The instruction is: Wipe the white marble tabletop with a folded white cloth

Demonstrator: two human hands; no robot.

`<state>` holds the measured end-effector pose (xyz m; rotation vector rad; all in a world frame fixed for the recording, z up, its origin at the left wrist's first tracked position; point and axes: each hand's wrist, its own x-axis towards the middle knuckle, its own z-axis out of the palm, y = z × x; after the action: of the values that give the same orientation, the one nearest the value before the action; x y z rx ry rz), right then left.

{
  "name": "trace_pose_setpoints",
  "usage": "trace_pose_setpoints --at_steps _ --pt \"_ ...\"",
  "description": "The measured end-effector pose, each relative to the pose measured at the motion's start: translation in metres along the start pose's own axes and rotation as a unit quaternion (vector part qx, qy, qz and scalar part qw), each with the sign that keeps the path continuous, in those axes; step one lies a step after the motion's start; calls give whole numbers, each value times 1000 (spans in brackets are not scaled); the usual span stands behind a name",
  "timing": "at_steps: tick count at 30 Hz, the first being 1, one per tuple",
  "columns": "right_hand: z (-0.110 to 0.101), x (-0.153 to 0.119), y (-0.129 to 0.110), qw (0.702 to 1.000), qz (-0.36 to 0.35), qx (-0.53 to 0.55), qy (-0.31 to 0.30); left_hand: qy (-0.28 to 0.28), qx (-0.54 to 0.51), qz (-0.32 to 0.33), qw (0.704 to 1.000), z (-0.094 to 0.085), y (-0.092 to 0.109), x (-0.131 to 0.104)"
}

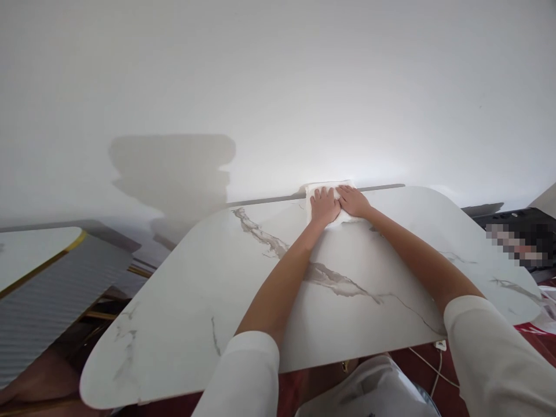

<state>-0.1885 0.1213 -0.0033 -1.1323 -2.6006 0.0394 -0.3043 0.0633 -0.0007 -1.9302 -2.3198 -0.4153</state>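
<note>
A folded white cloth (pixel 344 219) lies at the far edge of a white marble-patterned table (pixel 174 301), close against the wall. My left hand (pixel 324 205) rests flat on the cloth with its fingers spread and pointing toward the wall. Beside it, my right hand (pixel 354 201) also presses flat on the cloth, its fingers stretched toward the left. The two hands touch or nearly touch near the thumbs. Both arms reach forward across the tabletop. The part of the cloth beneath the palms is hidden.
A pale wall (pixel 278 92) rises behind the table. At the left stands a gold-edged piece of furniture (pixel 39 255) with a ribbed grey side. A black object (pixel 512 217), partly blurred, is beyond the right end. A white cable (pixel 438 370) hangs below the front edge.
</note>
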Motion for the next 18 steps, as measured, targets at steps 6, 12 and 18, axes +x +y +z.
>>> trace_pose_setpoints --at_steps 6,12,18 --pt "0 -5 23 1000 20 7 13 -2 -7 12 1000 7 20 9" --pt "-2 -13 19 999 32 -4 17 -6 -12 23 1000 4 19 2" --pt "-6 -31 11 999 37 -8 25 -18 -18 36 999 -2 23 -16"
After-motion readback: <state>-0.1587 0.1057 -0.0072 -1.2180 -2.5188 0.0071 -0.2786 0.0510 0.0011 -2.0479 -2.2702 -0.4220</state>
